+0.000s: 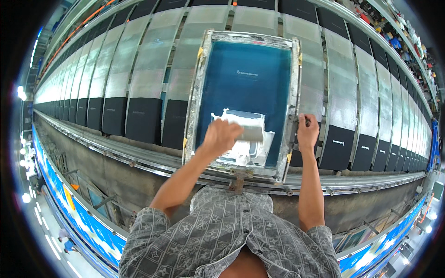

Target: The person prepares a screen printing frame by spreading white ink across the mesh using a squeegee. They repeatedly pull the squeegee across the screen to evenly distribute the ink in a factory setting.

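A screen printing frame [191,116] with a blue mesh [248,92] lies across the long printing table in front of me. My left hand [222,136] is closed on a squeegee [253,133] over the near part of the mesh; the palm hides its grip. Thick white ink [241,150] surrounds the blade and is smeared toward the frame's near end. Small light lettering shows in the upper mesh. At the frame's right rail, my right hand [308,132] has its fingers curled in and closed on the edge.
Rows of pale boards with dark fabric pieces [144,118] run left and right; some pieces on the right bear a white print [340,143]. A metal rail [153,167] borders the table's near side. Colourful clutter [403,46] stands at far right. A person [68,245] is at lower left.
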Tool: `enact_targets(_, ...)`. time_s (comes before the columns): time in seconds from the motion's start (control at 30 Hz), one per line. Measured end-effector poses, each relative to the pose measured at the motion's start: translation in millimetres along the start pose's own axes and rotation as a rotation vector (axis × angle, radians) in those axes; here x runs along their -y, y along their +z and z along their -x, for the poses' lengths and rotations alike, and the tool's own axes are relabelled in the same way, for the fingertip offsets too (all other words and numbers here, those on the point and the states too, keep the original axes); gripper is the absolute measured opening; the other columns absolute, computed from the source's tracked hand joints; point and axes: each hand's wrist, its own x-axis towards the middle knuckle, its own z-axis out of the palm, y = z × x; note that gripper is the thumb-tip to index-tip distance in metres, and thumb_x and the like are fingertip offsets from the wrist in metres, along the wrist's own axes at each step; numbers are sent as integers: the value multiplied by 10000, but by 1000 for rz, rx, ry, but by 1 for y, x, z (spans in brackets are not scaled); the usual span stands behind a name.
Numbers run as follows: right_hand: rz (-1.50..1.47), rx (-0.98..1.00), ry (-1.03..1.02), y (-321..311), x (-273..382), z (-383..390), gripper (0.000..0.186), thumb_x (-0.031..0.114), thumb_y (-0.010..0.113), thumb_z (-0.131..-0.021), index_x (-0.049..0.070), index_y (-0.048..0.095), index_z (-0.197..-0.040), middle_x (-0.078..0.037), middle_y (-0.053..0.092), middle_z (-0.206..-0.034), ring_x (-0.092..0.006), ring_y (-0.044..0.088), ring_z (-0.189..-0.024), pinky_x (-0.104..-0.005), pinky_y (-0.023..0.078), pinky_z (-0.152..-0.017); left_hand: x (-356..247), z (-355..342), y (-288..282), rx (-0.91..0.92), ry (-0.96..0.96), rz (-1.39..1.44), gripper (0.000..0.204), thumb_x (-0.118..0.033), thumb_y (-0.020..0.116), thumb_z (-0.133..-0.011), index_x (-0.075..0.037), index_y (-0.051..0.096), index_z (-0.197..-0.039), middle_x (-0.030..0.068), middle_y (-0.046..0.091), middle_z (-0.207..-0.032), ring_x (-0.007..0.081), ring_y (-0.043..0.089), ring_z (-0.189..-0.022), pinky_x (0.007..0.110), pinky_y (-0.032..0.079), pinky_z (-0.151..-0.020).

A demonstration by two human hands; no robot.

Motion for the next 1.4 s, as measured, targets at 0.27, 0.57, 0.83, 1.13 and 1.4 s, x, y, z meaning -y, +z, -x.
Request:
enact_targets(0.27,-131,14,13,55,52,37,264,268,703,-989,7,667,-975,-45,606,-765,-132,493,-670,-333,446,-643,5,109,-36,-145,-93,-45,486,-45,745,-636,-103,708,-1117,-21,690,-1133,193,600,-945,378,471,-852)
enact_targets(0.57,-152,-3,-1,167,102,95,288,308,707,-973,24,671,-940,-48,614,-762,-127,517,-668,-335,454,-640,133,157,-80,-87,-110,14,364,-73,788,-618,-121,744,-976,-14,728,-982,206,655,-867,379,458,-880)
enact_targets(0.83,129,60,12,167,117,89,276,329,686,-972,58,701,-1021,-137,703,-890,-284,661,-790,-392,513,-747,154,125,-96,455,-134,67,213,-268,807,-738,-137,770,-901,49,748,-873,275,701,-823,413,515,-846)
enact_targets(1.13,380,817,-408,203,264,91,308,348,727,-924,63,735,-1038,-182,737,-929,-387,696,-914,-478,539,-849,221,16,-106,263,-161,51,175,-297,817,-757,-159,786,-859,97,744,-825,352,701,-789,470,547,-772)
enact_targets(1.4,418,723,-747,199,190,191,186,192,814,-762,76,728,-879,-137,676,-733,-341,671,-738,-467,523,-800,162,125,-81,276,-131,68,66,-197,720,-781,-162,727,-726,54,712,-745,254,701,-722,396,483,-786)
